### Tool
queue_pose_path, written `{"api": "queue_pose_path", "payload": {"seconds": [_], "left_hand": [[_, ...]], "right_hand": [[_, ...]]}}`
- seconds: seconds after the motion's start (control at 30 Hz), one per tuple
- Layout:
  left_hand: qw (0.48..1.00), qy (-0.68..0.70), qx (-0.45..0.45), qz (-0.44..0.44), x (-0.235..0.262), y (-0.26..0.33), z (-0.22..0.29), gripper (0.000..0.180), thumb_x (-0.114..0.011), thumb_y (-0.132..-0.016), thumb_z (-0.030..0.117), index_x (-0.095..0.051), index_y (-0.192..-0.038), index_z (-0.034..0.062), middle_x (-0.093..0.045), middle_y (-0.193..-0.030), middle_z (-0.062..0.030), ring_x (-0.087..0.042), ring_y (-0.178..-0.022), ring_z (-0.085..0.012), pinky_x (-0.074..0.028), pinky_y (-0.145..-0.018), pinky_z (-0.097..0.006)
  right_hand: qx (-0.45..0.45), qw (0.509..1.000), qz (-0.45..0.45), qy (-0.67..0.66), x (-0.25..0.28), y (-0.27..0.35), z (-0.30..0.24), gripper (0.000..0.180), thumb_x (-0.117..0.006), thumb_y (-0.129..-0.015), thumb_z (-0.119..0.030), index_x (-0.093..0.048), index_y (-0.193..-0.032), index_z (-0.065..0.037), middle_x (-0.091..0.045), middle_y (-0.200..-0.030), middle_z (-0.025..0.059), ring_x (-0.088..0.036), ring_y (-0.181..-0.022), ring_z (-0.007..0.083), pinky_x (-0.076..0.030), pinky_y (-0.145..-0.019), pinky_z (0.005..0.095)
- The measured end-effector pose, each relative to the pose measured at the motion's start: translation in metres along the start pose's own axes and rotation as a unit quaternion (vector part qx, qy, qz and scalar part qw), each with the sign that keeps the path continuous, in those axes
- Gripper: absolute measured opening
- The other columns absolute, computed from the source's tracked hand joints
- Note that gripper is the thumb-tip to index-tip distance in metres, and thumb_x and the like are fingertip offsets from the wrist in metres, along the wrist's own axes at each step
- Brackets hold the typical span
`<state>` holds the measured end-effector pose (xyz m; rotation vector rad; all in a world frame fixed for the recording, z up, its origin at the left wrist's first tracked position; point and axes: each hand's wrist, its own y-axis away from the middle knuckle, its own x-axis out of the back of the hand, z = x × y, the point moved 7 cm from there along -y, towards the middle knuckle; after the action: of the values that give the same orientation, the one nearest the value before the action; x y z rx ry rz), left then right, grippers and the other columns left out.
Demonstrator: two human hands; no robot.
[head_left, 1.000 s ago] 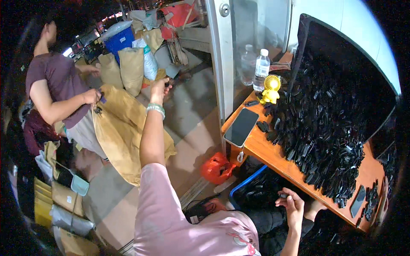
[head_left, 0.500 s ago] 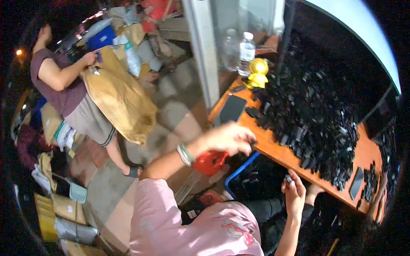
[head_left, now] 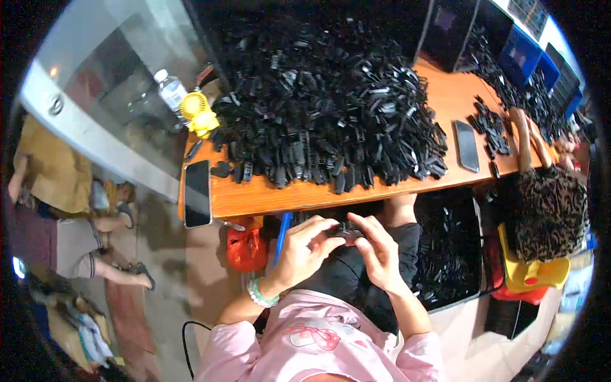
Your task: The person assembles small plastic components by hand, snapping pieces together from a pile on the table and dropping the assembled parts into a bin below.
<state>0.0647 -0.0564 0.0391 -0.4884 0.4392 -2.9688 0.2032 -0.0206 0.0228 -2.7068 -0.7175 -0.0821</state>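
Note:
My left hand (head_left: pixel 305 248) and my right hand (head_left: pixel 377 249) meet over my lap, just below the front edge of the orange table (head_left: pixel 267 198). Together they pinch a small black plastic part (head_left: pixel 344 229) between the fingertips. A green bead bracelet (head_left: pixel 259 294) sits on my left wrist. On the table right above lies a big heap of black plastic parts (head_left: pixel 324 108).
A dark phone (head_left: pixel 197 192) lies at the table's left corner, another phone (head_left: pixel 466 145) further right. A yellow fan (head_left: pixel 198 113) and a water bottle (head_left: pixel 172 91) stand at the back left. A bin of black parts (head_left: pixel 449 254) sits by my right knee. Another person (head_left: pixel 547 204) sits at right, a third at left (head_left: pixel 63 204).
The view swung from the floor and the person with brown sacks onto the table. My left hand came back from the left and now joins the right on a black part.

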Motion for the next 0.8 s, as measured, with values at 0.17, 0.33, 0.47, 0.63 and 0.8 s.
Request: {"api": "queue_pose_path", "payload": {"seconds": [0.17, 0.33, 0.47, 0.63, 0.8], "left_hand": [[0.999, -0.044, -0.016, 0.009, -0.002, -0.011, -0.002, 0.027, -0.073, -0.071, 0.004, -0.061, -0.093, -0.0067, -0.058, -0.077, -0.0075, -0.052, -0.056, -0.0104, -0.042, -0.050, -0.023], [0.997, -0.068, -0.022, -0.020, -0.002, -0.020, -0.003, 0.025, -0.073, -0.072, 0.005, -0.062, -0.092, -0.0066, -0.057, -0.074, -0.0083, -0.050, -0.054, -0.0113, -0.040, -0.049, -0.025], [0.996, -0.075, -0.019, -0.046, -0.007, -0.024, -0.009, 0.024, -0.070, -0.075, 0.003, -0.062, -0.095, -0.0078, -0.057, -0.074, -0.0093, -0.051, -0.054, -0.0119, -0.041, -0.050, -0.026], [0.997, -0.072, -0.011, -0.025, -0.017, -0.027, -0.022, 0.026, -0.072, -0.073, 0.005, -0.062, -0.093, -0.0084, -0.057, -0.074, -0.0089, -0.050, -0.058, -0.0115, -0.040, -0.051, -0.024], [0.987, 0.119, 0.108, 0.001, -0.024, -0.017, -0.048, 0.028, -0.062, -0.084, 0.005, -0.060, -0.108, -0.0072, -0.058, -0.096, -0.0094, -0.059, -0.069, -0.0115, -0.046, -0.055, -0.021]], "right_hand": [[-0.008, 0.999, -0.029, 0.011, 0.007, -0.002, 0.005, 0.036, -0.052, -0.083, -0.002, -0.051, -0.119, 0.002, -0.054, -0.090, 0.0143, -0.054, -0.082, 0.0265, -0.043, -0.077, 0.0310], [-0.028, 0.997, -0.054, 0.051, 0.007, -0.009, 0.014, 0.036, -0.052, -0.082, 0.000, -0.049, -0.118, 0.001, -0.051, -0.090, 0.0161, -0.053, -0.082, 0.0311, -0.044, -0.076, 0.0343], [0.052, 0.982, -0.014, 0.181, 0.000, -0.009, 0.007, 0.038, -0.056, -0.074, 0.006, -0.049, -0.111, 0.000, -0.046, -0.080, 0.0128, -0.049, -0.071, 0.0304, -0.045, -0.063, 0.0363], [0.058, 0.976, -0.007, 0.210, 0.002, -0.009, 0.021, 0.041, -0.056, -0.073, 0.006, -0.049, -0.113, -0.002, -0.047, -0.083, 0.0118, -0.053, -0.070, 0.0294, -0.047, -0.059, 0.0357], [0.040, 0.977, 0.039, 0.207, 0.001, -0.012, 0.018, 0.046, -0.064, -0.073, -0.001, -0.054, -0.118, -0.004, -0.052, -0.103, 0.0153, -0.058, -0.088, 0.0293, -0.050, -0.074, 0.0333]]}}
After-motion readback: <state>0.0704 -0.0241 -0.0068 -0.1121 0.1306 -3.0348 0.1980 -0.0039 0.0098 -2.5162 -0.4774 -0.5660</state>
